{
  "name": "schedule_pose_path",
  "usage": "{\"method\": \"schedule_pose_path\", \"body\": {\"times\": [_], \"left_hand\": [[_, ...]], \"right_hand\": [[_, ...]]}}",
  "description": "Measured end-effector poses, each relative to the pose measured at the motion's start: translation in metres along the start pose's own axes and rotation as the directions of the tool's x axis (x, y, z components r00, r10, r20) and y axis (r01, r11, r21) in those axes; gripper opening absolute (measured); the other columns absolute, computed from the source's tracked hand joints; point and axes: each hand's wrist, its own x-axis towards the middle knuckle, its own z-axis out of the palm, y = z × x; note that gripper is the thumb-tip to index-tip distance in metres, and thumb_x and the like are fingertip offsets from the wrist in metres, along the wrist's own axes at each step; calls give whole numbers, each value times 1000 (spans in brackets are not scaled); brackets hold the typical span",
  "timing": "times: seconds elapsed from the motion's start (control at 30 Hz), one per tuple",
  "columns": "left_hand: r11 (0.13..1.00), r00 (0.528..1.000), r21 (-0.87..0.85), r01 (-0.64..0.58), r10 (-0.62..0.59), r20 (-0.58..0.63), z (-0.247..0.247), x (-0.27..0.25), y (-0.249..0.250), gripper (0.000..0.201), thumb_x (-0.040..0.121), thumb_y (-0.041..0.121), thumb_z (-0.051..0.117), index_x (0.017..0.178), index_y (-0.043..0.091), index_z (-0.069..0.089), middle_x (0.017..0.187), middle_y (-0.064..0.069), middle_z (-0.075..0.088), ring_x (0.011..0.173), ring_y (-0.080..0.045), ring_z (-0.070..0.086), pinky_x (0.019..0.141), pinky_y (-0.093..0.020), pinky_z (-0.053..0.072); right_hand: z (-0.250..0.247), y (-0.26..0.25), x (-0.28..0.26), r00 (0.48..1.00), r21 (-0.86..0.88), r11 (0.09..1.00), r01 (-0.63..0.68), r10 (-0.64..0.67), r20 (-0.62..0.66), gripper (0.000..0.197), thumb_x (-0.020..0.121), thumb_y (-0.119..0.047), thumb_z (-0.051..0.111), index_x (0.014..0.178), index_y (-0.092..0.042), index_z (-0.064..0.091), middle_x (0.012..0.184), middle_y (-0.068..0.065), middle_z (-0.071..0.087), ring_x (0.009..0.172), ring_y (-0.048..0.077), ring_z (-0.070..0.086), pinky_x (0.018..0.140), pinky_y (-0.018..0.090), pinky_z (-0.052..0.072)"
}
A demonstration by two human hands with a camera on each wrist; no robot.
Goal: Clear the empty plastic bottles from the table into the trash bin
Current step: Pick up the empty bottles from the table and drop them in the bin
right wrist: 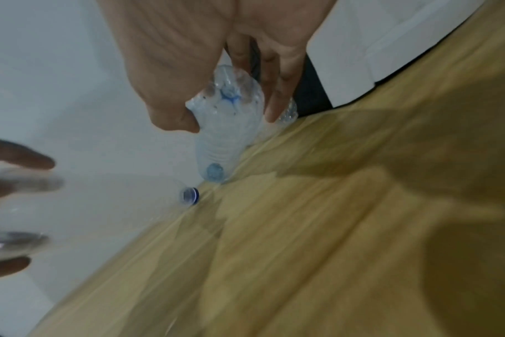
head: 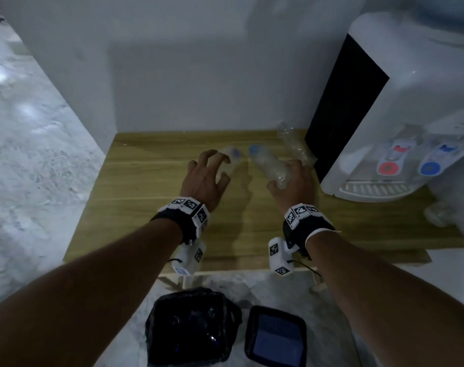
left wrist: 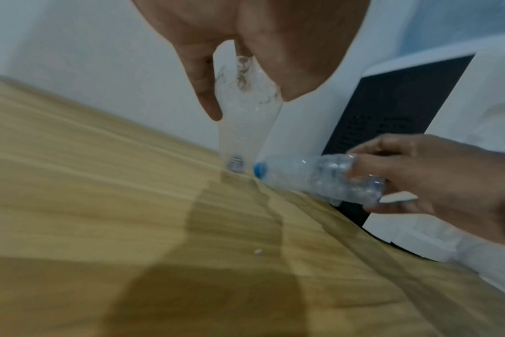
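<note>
Left hand (head: 205, 176) fingers curled around clear bottle (head: 227, 162) on wooden table (head: 146, 181), cap toward 12 o'clock. Right hand (head: 294, 181) grips second bottle (head: 269, 164), cap at 11 o'clock. Trash bin (head: 191, 327) on floor at 6 o'clock.

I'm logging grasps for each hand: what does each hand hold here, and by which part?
Left hand grips a clear bottle around its base end. Right hand grips another clear bottle around its lower body, blue cap pointing away.

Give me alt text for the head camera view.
Two hands each grip a clear empty bottle on a wooden table: left hand, right hand. A white water dispenser stands at right; a black-lined trash bin sits on the floor below.
</note>
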Motion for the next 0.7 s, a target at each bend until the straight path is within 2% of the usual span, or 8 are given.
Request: {"method": "schedule_pose_path", "body": {"times": [0.07,0.17,0.3,0.47,0.53,0.6,0.7], "left_hand": [[1000,999,-19,-21,20,-43,-26,-24,-11,33,91,32,45,122,25,52,138,-7,46,111,-34,52,95,-42,41],[997,997,-77,2,-8,-76,-62,-67,-27,37,87,38,52,122,30,50,134,-4,45,106,-33,55,88,-40,48],[998,996,-65,26,-31,-80,-103,-139,-44,45,82,42,63,124,33,49,130,-6,43,100,-29,59,74,-31,48],[997,997,-60,54,-58,-58,-140,-230,-68,47,84,46,60,128,36,45,130,-7,44,102,-31,61,75,-36,53],[996,996,-56,75,-77,-34,-148,-264,-79,48,85,47,59,130,36,45,131,-6,45,99,-30,62,72,-33,51],[992,994,-68,105,-106,-5,-151,-294,-88,49,86,50,59,131,37,45,133,-4,44,89,-28,64,64,-32,50],[983,988,-101,156,-157,-6,-144,-332,-103,51,85,53,60,131,37,46,131,-1,43,80,-24,65,59,-36,56]], "right_hand": [[-9,-10,-25,1000,13,1000,14,-14,-14,53,68,-29,69,118,-21,52,124,7,52,95,33,61,72,32,48],[-24,-26,-69,998,37,998,41,-39,-43,51,69,-29,69,117,-23,53,122,6,52,89,30,63,70,31,49],[-43,-50,-142,989,67,992,107,-100,-109,52,70,-28,72,118,-21,56,120,7,54,92,27,62,71,30,48],[-51,-71,-236,981,84,988,133,-119,-151,51,73,-32,69,121,-21,54,119,5,55,85,11,48,72,27,42],[-46,-75,-270,987,86,989,119,-108,-118,51,73,-33,70,121,-21,54,118,5,54,83,11,47,71,26,42],[-36,-75,-299,991,98,989,112,-104,-87,51,72,-30,72,119,-19,55,118,7,53,83,12,48,69,26,42],[-17,-69,-334,991,85,990,112,-105,-82,51,70,-32,72,116,-15,57,117,10,55,91,21,55,71,28,45]]}}
